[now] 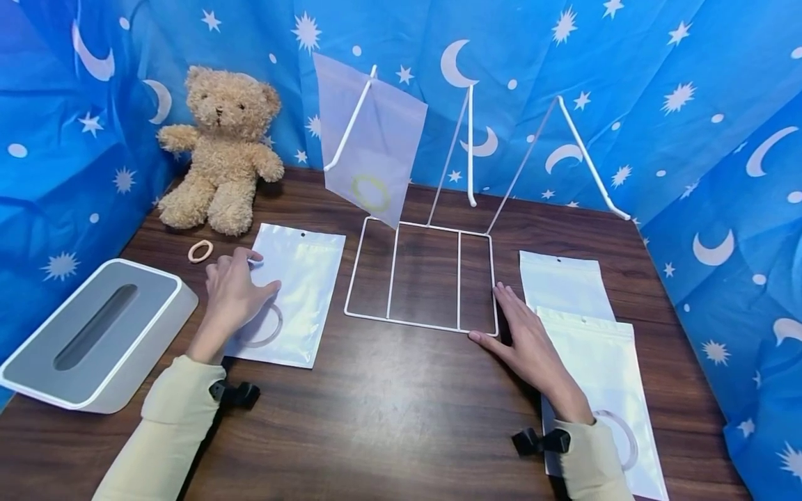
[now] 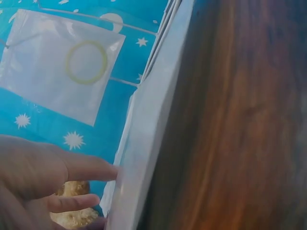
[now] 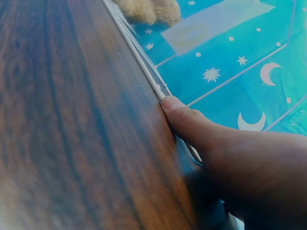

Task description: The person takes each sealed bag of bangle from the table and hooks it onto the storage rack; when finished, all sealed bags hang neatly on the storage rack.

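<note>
My left hand (image 1: pixel 237 289) is over the left side of a flat white pouch (image 1: pixel 307 292), fingers and thumb spread. Its fingertips are right at the pouch surface in the left wrist view. A round band shows through the pouch's lower part. At the right front corner of a white wire display rack (image 1: pixel 424 324), my right hand (image 1: pixel 529 344) touches the base, thumb along the front rail and straight fingers by the side rail. From the rack's left arm hangs a translucent pouch (image 1: pixel 376 125) with a yellow ring inside; the middle and right arms are bare.
Two more white pouches overlap at the right, a farther one (image 1: pixel 560 282) and a nearer one (image 1: pixel 589 358) partly under my right forearm. A tissue box (image 1: pixel 147 334) stands at the left. Behind it are a small beige ring (image 1: pixel 191 255) and a teddy bear (image 1: pixel 219 156).
</note>
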`<state>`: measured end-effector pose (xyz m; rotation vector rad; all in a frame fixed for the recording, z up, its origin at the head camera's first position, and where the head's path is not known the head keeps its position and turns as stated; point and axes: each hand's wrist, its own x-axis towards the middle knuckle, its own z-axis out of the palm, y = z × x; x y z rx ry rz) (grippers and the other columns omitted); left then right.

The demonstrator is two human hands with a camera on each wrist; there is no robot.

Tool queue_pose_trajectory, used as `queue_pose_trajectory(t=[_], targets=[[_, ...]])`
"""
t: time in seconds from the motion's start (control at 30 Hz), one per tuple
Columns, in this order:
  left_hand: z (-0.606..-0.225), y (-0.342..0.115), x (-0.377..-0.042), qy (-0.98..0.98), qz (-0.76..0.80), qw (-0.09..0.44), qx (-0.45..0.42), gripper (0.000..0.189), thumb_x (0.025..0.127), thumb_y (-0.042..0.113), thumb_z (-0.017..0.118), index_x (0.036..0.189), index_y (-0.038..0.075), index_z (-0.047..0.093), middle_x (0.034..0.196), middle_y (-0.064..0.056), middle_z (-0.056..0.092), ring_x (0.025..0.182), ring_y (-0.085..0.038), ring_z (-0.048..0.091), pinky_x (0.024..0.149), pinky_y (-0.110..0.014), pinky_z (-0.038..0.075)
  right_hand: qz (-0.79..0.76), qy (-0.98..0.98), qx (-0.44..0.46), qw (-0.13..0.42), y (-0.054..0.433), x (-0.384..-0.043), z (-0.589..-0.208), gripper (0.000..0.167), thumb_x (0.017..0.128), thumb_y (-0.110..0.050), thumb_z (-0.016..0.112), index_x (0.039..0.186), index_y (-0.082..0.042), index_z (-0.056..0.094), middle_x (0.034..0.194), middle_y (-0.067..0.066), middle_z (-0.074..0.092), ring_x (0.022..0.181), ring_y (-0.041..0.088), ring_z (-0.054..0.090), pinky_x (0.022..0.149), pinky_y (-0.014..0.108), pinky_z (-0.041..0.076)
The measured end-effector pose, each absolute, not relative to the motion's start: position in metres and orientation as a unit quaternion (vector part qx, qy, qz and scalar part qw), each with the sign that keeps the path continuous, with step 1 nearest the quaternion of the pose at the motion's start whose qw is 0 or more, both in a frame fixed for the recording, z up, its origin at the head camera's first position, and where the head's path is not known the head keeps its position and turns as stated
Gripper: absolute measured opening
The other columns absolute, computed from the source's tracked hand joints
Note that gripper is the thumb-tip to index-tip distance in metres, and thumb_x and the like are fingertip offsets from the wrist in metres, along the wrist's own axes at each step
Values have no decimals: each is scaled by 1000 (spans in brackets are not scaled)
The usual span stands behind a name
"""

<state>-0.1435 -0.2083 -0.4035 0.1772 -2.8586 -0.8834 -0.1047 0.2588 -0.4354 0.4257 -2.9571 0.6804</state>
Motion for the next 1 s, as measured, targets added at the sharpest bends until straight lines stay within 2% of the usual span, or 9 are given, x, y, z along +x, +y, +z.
queue_pose_trajectory(t=[0.13,0.27,0.4,0.63,0.83,0.9,1.0], targets=[[-402,-204,-141,-953,-284,73,74,65,83,26,77,129,-8,46,121,-40,42,108,-55,34,88,-62,31,223,-964,138,37,259,-105,-436,98,85,-62,64,156,-10,22,159,15,23,145,33,20,111,59,21],[-400,-201,-139,-966,-234,64,85,82,82,42,77,131,-13,41,113,-44,42,103,-57,36,82,-64,34,226,-964,138,33,258,-104,-437,98,85,-63,64,157,-11,22,159,14,23,146,32,19,111,59,21],[-401,-200,-139,-973,-206,64,85,86,80,45,78,126,-17,40,106,-45,43,98,-57,38,80,-65,34,227,-963,139,34,258,-104,-436,98,85,-63,64,156,-11,22,159,14,23,146,32,19,111,59,21],[-404,-202,-143,-958,-265,67,91,79,80,38,80,129,-11,42,112,-42,42,103,-57,37,86,-63,32,220,-965,139,39,259,-106,-435,97,86,-61,65,156,-9,23,159,16,24,145,35,20,111,60,21],[-412,-212,-146,-924,-359,102,77,71,79,19,83,135,1,44,126,-32,33,108,-47,42,89,-59,38,223,-965,137,30,259,-105,-436,98,86,-62,64,156,-9,22,159,16,22,145,34,19,111,60,21],[-412,-216,-146,-909,-396,109,68,66,78,13,83,133,3,49,130,-32,37,113,-45,42,93,-58,37,220,-966,136,28,259,-105,-436,98,86,-62,64,156,-9,22,159,16,22,145,34,19,111,60,21],[-410,-223,-145,-882,-458,90,70,51,81,10,80,127,4,59,135,-26,47,124,-41,40,102,-54,31,216,-967,133,28,259,-105,-436,98,86,-63,64,157,-10,21,159,17,22,145,35,19,111,60,21]])
